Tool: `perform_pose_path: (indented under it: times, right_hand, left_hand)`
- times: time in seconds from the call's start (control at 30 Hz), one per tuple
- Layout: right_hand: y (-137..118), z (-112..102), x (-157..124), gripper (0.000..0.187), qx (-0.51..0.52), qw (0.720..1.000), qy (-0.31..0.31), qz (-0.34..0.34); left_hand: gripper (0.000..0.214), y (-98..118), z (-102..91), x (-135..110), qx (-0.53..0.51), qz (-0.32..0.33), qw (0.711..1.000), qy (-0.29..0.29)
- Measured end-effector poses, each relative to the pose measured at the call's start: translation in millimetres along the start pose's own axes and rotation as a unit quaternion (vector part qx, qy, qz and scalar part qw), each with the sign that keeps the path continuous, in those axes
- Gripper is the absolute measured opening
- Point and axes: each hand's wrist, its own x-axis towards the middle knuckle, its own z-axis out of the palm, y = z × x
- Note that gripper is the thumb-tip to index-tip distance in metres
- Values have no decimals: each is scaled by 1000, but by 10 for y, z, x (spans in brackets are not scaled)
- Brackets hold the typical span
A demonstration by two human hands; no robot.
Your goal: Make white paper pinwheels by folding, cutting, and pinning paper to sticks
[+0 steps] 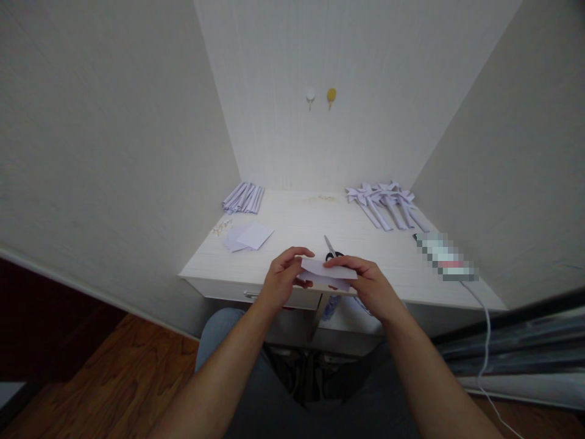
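Both my hands hold one small folded sheet of white paper (326, 272) above the front edge of the white desk (292, 228). My left hand (282, 279) pinches its left end with thumb and fingers closed. My right hand (368, 285) grips its right end, fingers curled over the top. Black-handled scissors (329, 249) lie on the desk just behind the paper.
A stack of flat white paper squares (249, 236) lies at the left, with small pale bits (221, 228) beside it. Folded paper strips (244, 197) sit at the back left, paper pinwheels (386, 202) at the back right. A blurred-out item (445, 257) with a white cable (485, 329) lies at the right edge.
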Motion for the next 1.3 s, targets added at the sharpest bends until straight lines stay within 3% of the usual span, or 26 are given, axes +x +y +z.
perform_pose_path:
  times: [0.2, 0.33, 0.5, 0.6, 0.73, 0.87, 0.93, 1.07, 1.17, 1.3]
  right_hand:
    - [-67, -7, -44, 27, -63, 996, -24, -56]
    - [-77, 5, -63, 29, -82, 993, -31, -75]
    - [39, 43, -33, 22, -73, 996, 17, -49]
    - [116, 93, -1, 30, -56, 997, 48, -16]
    - [95, 157, -16, 41, -15, 998, 53, -4]
    - [-15, 120, -143, 63, -46, 995, 42, -72]
    - [-57, 78, -248, 58, -136, 980, 47, -140]
    - [-117, 67, -513, 50, -326, 909, 29, -257]
    - [-201, 112, -721, 42, -364, 881, 36, -301]
    - [-399, 142, -951, 24, -370, 868, 59, -327]
  left_hand:
    - [31, 29, -27, -30, -60, -34, 998, 0]
    - [34, 51, -25, -51, -16, -27, 999, 18]
    - [41, 19, -2, -68, 5, -14, 999, 31]
    - [43, -25, 14, -72, 21, 2, 1000, 21]
    - [27, -19, -2, -90, 49, 5, 998, 44]
    - [26, 79, -61, -157, 47, -8, 995, 86]
    - [26, 134, -75, -220, 39, -5, 994, 98]
    - [25, 231, -21, -413, 31, 2, 995, 98]
    - [25, 306, 55, -598, 30, 9, 996, 87]
    - [24, 423, 126, -800, 38, 26, 996, 75]
